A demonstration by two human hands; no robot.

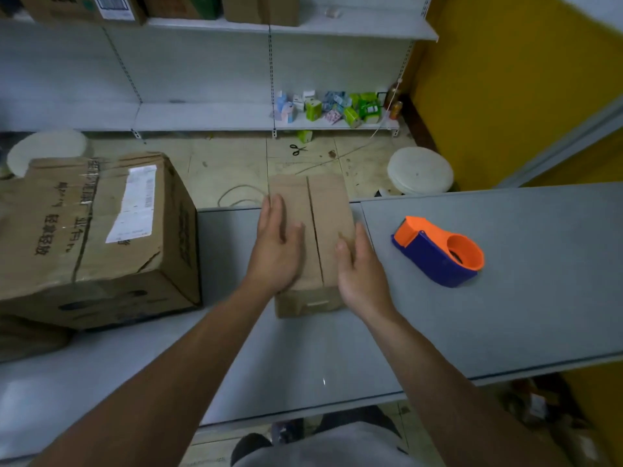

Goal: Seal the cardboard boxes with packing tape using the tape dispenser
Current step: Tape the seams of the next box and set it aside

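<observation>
A small plain cardboard box (327,210) stands on the grey table (505,298), its two top flaps closed with a dark seam running down the middle. My left hand (278,246) lies flat on the left flap with straight fingers. My right hand (360,266) rests with straight fingers against the box's right edge and the right flap. An orange and blue tape dispenser (438,252) lies on the table to the right of the box, apart from both hands.
A large worn cardboard box (91,230) with a white label stands on the table at the left. Beyond the table are white stools (419,170), scissors (297,149) on the floor, and shelves (209,116) with small cartons (332,107).
</observation>
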